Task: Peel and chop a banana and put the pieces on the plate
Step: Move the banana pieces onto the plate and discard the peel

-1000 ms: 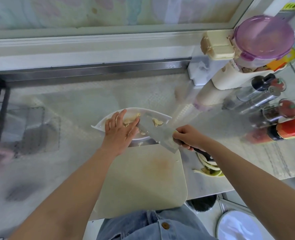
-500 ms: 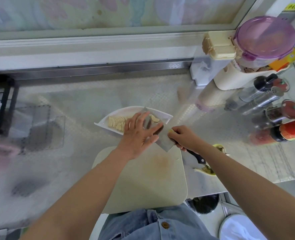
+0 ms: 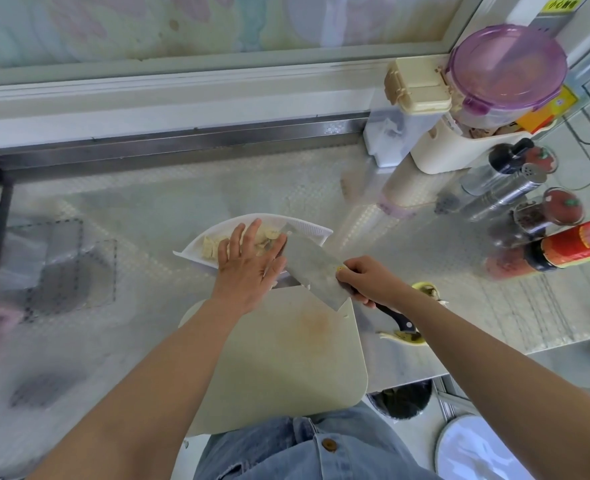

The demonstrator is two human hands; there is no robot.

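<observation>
Firmly, right hand (image 3: 366, 278) grips cleaver (image 3: 312, 268); left hand (image 3: 248, 268), fingers straight, touches its blade.

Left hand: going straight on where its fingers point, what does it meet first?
Probably the banana pieces on the white plate; the left hand may already touch them, depth is unclear.
</observation>
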